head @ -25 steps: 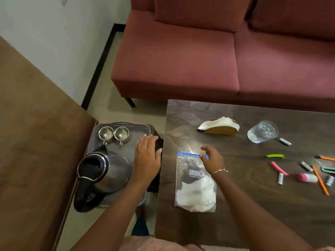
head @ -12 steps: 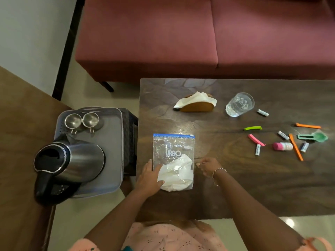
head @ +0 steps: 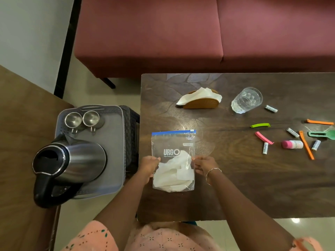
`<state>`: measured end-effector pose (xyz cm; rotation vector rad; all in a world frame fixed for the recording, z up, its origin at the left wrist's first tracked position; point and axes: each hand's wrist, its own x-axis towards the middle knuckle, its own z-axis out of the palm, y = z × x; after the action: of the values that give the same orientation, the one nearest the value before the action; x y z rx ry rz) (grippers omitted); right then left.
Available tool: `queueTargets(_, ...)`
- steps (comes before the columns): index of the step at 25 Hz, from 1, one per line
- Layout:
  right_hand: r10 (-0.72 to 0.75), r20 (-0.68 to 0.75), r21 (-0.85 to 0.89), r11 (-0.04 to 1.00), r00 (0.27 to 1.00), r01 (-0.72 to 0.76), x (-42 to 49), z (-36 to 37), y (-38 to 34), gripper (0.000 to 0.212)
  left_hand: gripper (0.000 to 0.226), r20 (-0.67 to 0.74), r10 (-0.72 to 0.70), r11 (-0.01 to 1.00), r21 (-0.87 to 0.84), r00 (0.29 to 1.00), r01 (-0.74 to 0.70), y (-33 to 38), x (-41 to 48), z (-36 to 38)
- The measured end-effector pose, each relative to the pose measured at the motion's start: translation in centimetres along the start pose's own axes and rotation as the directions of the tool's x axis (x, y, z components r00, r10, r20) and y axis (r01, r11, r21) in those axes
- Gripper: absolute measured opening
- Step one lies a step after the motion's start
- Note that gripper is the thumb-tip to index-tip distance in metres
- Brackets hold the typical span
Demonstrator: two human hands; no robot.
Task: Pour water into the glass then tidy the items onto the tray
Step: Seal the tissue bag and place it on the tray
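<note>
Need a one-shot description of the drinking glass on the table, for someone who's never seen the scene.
Start at the dark wooden table in front of the red sofa. Along its far side, just right of the wooden napkin holder, stands the glass. It is the only clear, faceted tumbler there; the small things to its right are batteries and coloured plastic clips.

Blue-topped clear bag (head: 173, 147), grey tray (head: 112, 134), silver-and-black kettle (head: 72, 163), maroon sofa (head: 163, 33), dark wood-grain table (head: 244, 178).
</note>
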<state>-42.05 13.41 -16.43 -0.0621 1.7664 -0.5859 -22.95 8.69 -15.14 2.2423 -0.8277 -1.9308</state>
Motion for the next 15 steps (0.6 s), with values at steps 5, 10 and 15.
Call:
queueTargets(5, 0.016, 0.010, 0.019, 1.000, 1.000, -0.016, 0.9, 0.7, -0.5, 0.030, 0.036, -0.088, 0.004, 0.999, 0.051, 0.996, 0.000, 0.1, 1.2, -0.9)
queueTargets(10, -0.012, 0.038, -0.121, 0.992, 0.999, 0.016, 1.8, 1.9, -0.6, 0.012, 0.052, -0.046, -0.089, 0.993, -0.087, 0.995, 0.085, 0.4, 2.4, -0.9)
queueTargets(15, -0.113, 0.038, -0.107, 0.987, 0.993, 0.116, 0.3, 2.5, -1.5, 0.031, 0.015, -0.006, -0.042, 0.989, -0.140, 0.999, 0.041, 0.4, 1.4, -1.1)
